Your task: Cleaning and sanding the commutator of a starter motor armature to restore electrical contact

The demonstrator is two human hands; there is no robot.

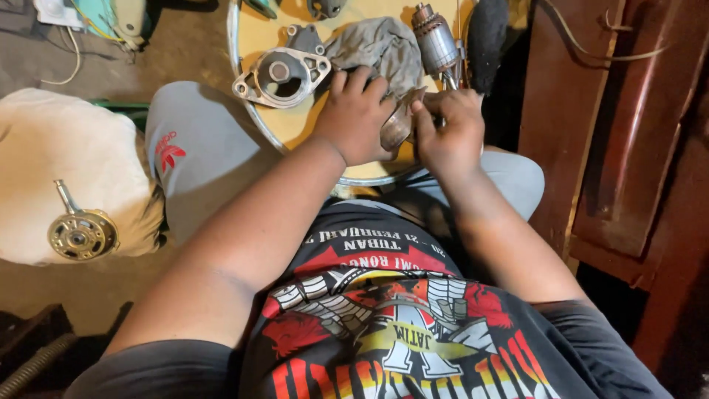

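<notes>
We hold a small metal part at the surface's near edge, left hand and right hand both seemingly clasping it, beside the rag.

Round yellow table carries housing, rag, armature.

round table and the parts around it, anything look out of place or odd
One thing: a small motor part with a shaft lies off the round table, on a pale cushion-like surface at the left. Both hands, left and right, hold a small metal piece.
</notes>
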